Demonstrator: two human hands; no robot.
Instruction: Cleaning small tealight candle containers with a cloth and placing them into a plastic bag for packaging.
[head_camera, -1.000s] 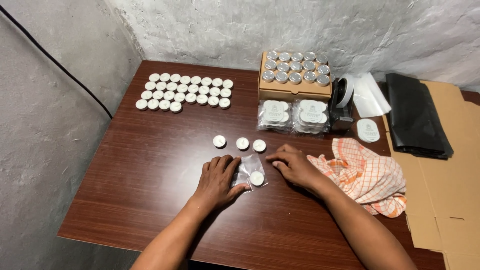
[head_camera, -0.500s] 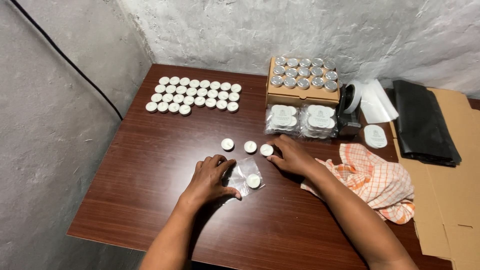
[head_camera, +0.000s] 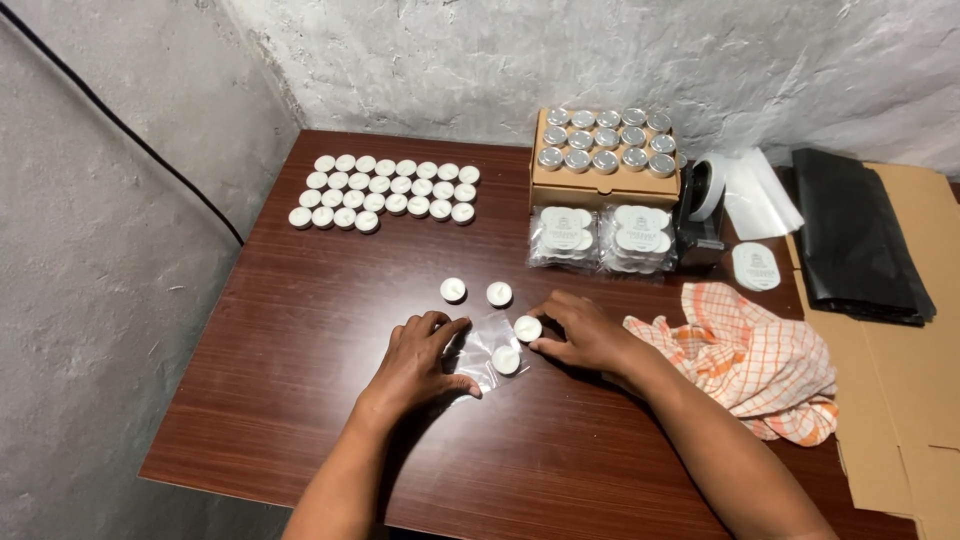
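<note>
Bag: small clear plastic bag flat on dark wooden surface, one white tealight inside.
Left hand: fingers pinning bag's mouth.
Right hand: pinching round white tealight at opening.
Advice: keep mouth spread; slide candle in level.

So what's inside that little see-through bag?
One white tealight candle lies inside the clear plastic bag. The left hand holds the bag's edge and covers part of it, so anything under the fingers is hidden. The right hand brings another candle to its opening.
</note>
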